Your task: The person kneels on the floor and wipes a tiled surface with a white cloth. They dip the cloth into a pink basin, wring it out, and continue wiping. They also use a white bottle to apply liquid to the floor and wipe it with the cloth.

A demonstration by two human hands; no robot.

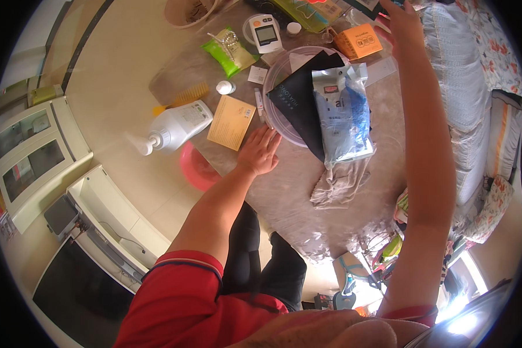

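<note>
My left hand point(261, 150) rests palm down on the table, holding nothing. Its fingertips reach the rim of a round, pale purple plastic lid or tray point(270, 82), beside a cream-coloured box point(231, 122). On the round piece lie a black cloth or pouch point(293, 98) and a blue and silver plastic packet point(342, 115), which bears writing. A crumpled beige cloth point(341, 185) sticks out below the packet. My right hand point(402, 30) is stretched to the far right, by a dark flat item point(367, 6) cut off by the picture's edge; its grip is unclear.
Around the far side are an orange box point(359, 42), a glucose-meter-like device point(266, 34) and a green wipes packet point(228, 54). A white pump bottle point(180, 124) lies tipped near the left edge, by a yellow comb point(189, 95). A pink basin point(198, 167) stands below; a sofa point(450, 100) borders the right.
</note>
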